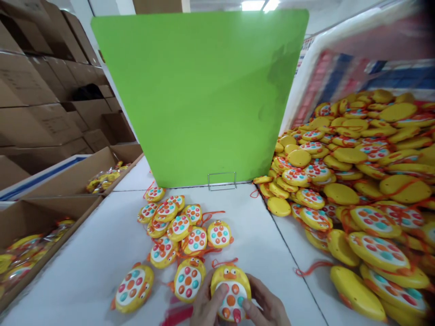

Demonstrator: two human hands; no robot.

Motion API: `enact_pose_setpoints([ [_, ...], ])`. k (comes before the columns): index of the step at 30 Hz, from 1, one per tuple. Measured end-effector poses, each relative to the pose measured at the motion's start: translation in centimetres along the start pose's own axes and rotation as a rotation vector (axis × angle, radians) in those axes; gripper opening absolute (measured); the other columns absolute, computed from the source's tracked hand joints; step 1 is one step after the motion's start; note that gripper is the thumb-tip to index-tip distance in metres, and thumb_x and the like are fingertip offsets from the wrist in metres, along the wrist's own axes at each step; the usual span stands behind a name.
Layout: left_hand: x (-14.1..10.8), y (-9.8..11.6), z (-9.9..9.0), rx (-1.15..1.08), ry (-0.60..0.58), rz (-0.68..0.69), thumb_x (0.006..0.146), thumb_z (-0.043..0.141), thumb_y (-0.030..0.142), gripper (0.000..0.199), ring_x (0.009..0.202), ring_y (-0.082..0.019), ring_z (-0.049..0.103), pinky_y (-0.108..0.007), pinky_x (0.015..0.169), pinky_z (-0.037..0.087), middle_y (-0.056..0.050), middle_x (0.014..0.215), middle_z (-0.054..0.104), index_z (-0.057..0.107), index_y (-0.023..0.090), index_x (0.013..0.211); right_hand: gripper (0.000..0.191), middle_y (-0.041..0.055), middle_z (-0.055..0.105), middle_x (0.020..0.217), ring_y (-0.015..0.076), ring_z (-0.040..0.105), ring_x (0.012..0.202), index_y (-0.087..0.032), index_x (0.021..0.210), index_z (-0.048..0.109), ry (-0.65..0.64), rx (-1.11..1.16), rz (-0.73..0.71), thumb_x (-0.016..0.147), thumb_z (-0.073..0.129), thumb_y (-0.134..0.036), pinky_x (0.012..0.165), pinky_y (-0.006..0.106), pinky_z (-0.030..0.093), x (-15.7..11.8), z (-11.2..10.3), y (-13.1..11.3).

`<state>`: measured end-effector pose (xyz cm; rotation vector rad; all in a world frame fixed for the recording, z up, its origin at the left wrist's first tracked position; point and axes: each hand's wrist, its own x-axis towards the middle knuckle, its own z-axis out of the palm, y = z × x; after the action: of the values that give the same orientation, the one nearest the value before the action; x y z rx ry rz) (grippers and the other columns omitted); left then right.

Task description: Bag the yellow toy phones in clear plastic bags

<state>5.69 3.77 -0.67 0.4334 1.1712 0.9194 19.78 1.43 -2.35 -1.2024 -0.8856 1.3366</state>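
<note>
While face-up, toy [231, 296] between hands [270, 308]

Toy wkshp, stacked cardbd ctns [61, 120], bulk toys [341, 194]

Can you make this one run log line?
left hand: holding duck toy; right hand: on same duck toy; toy pile: right side; green board: behind
</note>
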Motion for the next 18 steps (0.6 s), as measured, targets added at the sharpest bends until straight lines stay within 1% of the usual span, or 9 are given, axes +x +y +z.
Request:
enact_pose_setpoints([
  [3, -0.3, 0.0, 0.2, 0.019, -0.090, 0.010, 0.057, 0.072, 0.057, 0.087, 0.076, -0.028, 0.067, -0.027, 0.047, 0.050, -0.017, 0.112, 0.064, 0.042, 0.016, 0.129, 0.052, 0.0103, 0.072, 0.084, 0.0249, 0.066, 0.076, -0.018, 0.098, 0.064, 0.010, -0.037, 0.023, 0.067, 0.064, -0.059, 0.066, 0.034, 0.053, 0.2, -0.1, -0.2],
  [6, -0.7, 0.1, 0.0, 0.099, -0.130, 0.081, 0.048, 0.082, 0.041, 0.099, 0.081, -0.028, 0.066, -0.029, 0.060, 0.053, -0.015, 0.106, 0.067, 0.038, 0.016, 0.133, 0.049, 0.0101, 0.071, 0.083, 0.0255, 0.066, 0.078, -0.017, 0.096, 0.065, 0.013, -0.044, 0.020, 0.069, 0.063, -0.058, 0.064, 0.032, 0.053, 0.5, 0.2, -0.1],
  [9, -0.8, 0.3, -0.3, 0.168, -0.065, 0.109, 0.047, 0.082, 0.020, 0.097, 0.088, -0.029, 0.065, -0.030, 0.074, 0.053, -0.010, 0.105, 0.068, 0.038, 0.019, 0.134, 0.048, 0.0094, 0.071, 0.084, 0.0240, 0.066, 0.077, -0.017, 0.096, 0.063, -0.023, -0.033, 0.003, 0.071, 0.061, -0.058, 0.067, 0.032, 0.053, 0.5, 1.1, 0.3],
  [11, -0.7, 0.8, -0.5, 0.193, 0.015, 0.126, 0.049, 0.079, 0.015, 0.091, 0.087, -0.028, 0.065, -0.029, 0.073, 0.052, -0.008, 0.104, 0.069, 0.042, 0.020, 0.131, 0.048, 0.0090, 0.070, 0.085, 0.0227, 0.066, 0.076, -0.018, 0.097, 0.061, -0.080, -0.058, -0.048, 0.076, 0.053, -0.060, 0.069, 0.033, 0.053, 0.9, 1.2, 0.4],
  [12, -0.5, 1.3, -0.6, 0.204, 0.074, 0.149, 0.049, 0.079, 0.014, 0.086, 0.089, -0.028, 0.065, -0.028, 0.073, 0.052, -0.008, 0.103, 0.069, 0.046, 0.019, 0.128, 0.047, 0.0088, 0.070, 0.086, 0.0221, 0.066, 0.077, -0.018, 0.097, 0.061, -0.090, -0.139, -0.086, 0.079, 0.048, -0.060, 0.069, 0.032, 0.053, 1.3, 0.9, 0.3],
  [13, -0.2, 1.9, -0.6, 0.202, 0.131, 0.179, 0.050, 0.080, 0.015, 0.081, 0.091, -0.028, 0.064, -0.026, 0.073, 0.052, -0.009, 0.103, 0.069, 0.049, 0.018, 0.125, 0.046, 0.0087, 0.070, 0.088, 0.0219, 0.066, 0.079, -0.018, 0.098, 0.061, -0.070, -0.267, -0.123, 0.081, 0.044, -0.058, 0.069, 0.032, 0.054, 1.9, 0.3, 0.2],
  [15, 0.5, 3.5, -0.8, 0.128, 0.193, 0.242, 0.055, 0.079, 0.018, 0.070, 0.098, -0.027, 0.062, -0.026, 0.074, 0.052, -0.008, 0.106, 0.067, 0.051, 0.020, 0.120, 0.040, 0.0097, 0.067, 0.096, 0.0225, 0.064, 0.085, -0.018, 0.102, 0.059, 0.052, -0.580, -0.182, 0.083, 0.044, -0.051, 0.070, 0.032, 0.054, 4.1, -1.9, -0.5],
  [16, 0.9, 4.4, -1.0, 0.049, 0.204, 0.270, 0.059, 0.077, 0.018, 0.065, 0.100, -0.026, 0.062, -0.027, 0.073, 0.053, -0.007, 0.107, 0.067, 0.051, 0.022, 0.118, 0.038, 0.0108, 0.065, 0.102, 0.0236, 0.063, 0.090, -0.018, 0.106, 0.057, 0.145, -0.729, -0.200, 0.082, 0.047, -0.046, 0.073, 0.035, 0.054, 5.5, -3.4, -0.9],
  [18, 1.6, 6.4, -1.5, -0.179, 0.160, 0.264, 0.066, 0.070, 0.015, 0.048, 0.101, -0.025, 0.063, -0.029, 0.073, 0.055, -0.007, 0.106, 0.068, 0.053, 0.022, 0.111, 0.039, 0.0149, 0.057, 0.116, 0.0280, 0.053, 0.108, -0.014, 0.112, 0.052, 0.270, -0.851, -0.236, 0.079, 0.049, -0.035, 0.090, 0.043, 0.046, 9.0, -6.6, -1.8],
])
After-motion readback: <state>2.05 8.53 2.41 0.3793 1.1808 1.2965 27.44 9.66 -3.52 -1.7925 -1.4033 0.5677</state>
